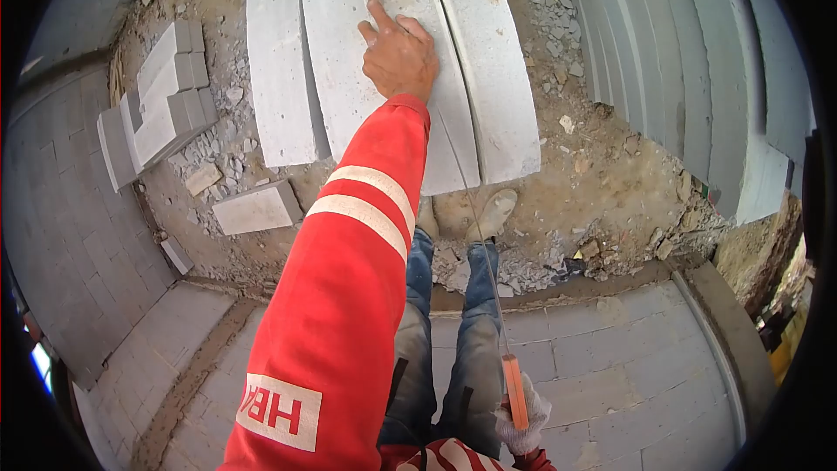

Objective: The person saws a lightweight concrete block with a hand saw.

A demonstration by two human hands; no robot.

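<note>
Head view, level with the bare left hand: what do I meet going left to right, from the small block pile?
Small block pile → leftmost long pale block → left hand → rightmost long pale block → rubble → upright grey slabs.

the orange handle (515, 394) hides part of the gloved right hand (530, 417).

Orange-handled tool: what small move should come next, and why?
Probably slide the left hand slightly away from the thin blade. The gloved right hand holds the orange handle, and the blade reaches over a pale block, its far end close to the left wrist.
</note>
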